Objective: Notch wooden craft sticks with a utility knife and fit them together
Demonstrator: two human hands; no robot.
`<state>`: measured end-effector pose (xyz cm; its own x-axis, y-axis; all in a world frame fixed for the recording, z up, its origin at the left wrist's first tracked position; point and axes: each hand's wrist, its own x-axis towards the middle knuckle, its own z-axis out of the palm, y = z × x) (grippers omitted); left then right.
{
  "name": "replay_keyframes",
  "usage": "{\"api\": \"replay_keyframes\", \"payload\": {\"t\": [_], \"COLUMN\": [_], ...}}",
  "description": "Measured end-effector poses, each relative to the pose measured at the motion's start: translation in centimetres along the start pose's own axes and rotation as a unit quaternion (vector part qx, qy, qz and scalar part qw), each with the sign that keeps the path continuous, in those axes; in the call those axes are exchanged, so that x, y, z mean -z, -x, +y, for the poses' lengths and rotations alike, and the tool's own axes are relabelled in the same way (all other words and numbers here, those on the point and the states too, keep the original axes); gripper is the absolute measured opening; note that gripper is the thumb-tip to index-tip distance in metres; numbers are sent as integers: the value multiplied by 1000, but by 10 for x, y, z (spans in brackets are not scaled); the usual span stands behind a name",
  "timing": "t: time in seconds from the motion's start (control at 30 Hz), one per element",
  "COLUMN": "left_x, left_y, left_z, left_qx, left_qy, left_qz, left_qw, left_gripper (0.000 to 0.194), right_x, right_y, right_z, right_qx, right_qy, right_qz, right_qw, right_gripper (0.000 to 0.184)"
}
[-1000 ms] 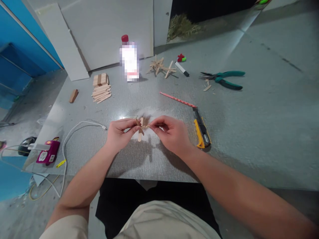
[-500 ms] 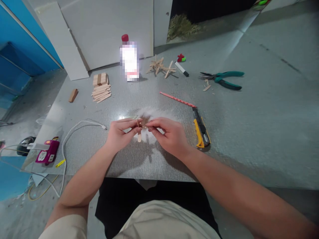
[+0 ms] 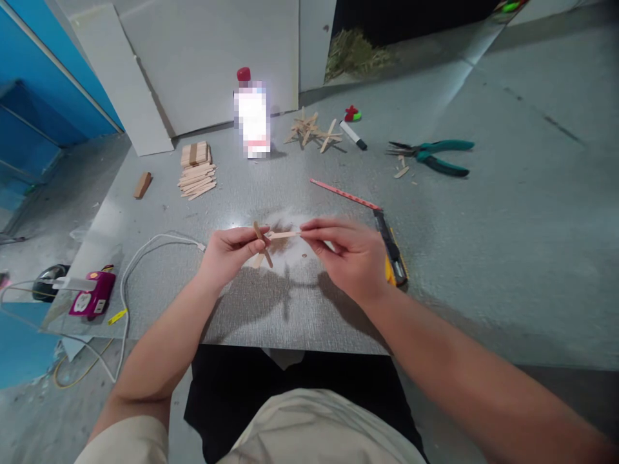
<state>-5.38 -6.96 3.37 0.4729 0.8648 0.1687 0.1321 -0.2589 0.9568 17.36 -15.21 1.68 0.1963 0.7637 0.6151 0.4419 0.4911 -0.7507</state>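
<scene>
My left hand (image 3: 232,254) pinches several wooden craft sticks (image 3: 264,245) that cross one another between thumb and fingers. One pale craft stick (image 3: 284,236) juts out to the right, nearly level. At its right end the closed fingertips of my right hand (image 3: 351,251) meet it; the exact grip is small and slightly blurred. Both hands are above the table, over a patch of pale and brownish dust (image 3: 283,245). Just beyond my right hand lies a yellow and black utility knife (image 3: 391,248), its handle partly hidden, with a long red strip (image 3: 343,193) at its far end.
Stacked craft sticks (image 3: 197,174) lie at the back left, a pixelated bottle with a red cap (image 3: 244,74) behind. Crossed sticks (image 3: 309,131), a marker (image 3: 353,135) and green-handled pliers (image 3: 435,156) lie farther right. A white cable (image 3: 145,245) and purple device (image 3: 93,295) are left.
My right hand has moved right, apart from my left. The sticks in my left hand have turned, and one now shows stretched between the hands.
</scene>
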Motion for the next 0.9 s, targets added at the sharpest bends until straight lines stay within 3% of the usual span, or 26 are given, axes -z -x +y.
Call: {"api": "replay_keyframes", "payload": {"t": [0.33, 0.9], "left_x": [0, -8], "left_y": [-3, 1], "left_z": [-6, 7], "left_qx": [61, 100], "left_qy": [94, 96], "left_qz": [-7, -4], "left_qw": [994, 990], "left_gripper": [46, 38], "right_x": [4, 0], "right_y": [2, 5], "right_z": [-9, -6], "right_qx": [70, 105], "right_qy": [1, 10], "right_qz": [-33, -53], "right_qw": [997, 993], "right_gripper": [25, 25]}}
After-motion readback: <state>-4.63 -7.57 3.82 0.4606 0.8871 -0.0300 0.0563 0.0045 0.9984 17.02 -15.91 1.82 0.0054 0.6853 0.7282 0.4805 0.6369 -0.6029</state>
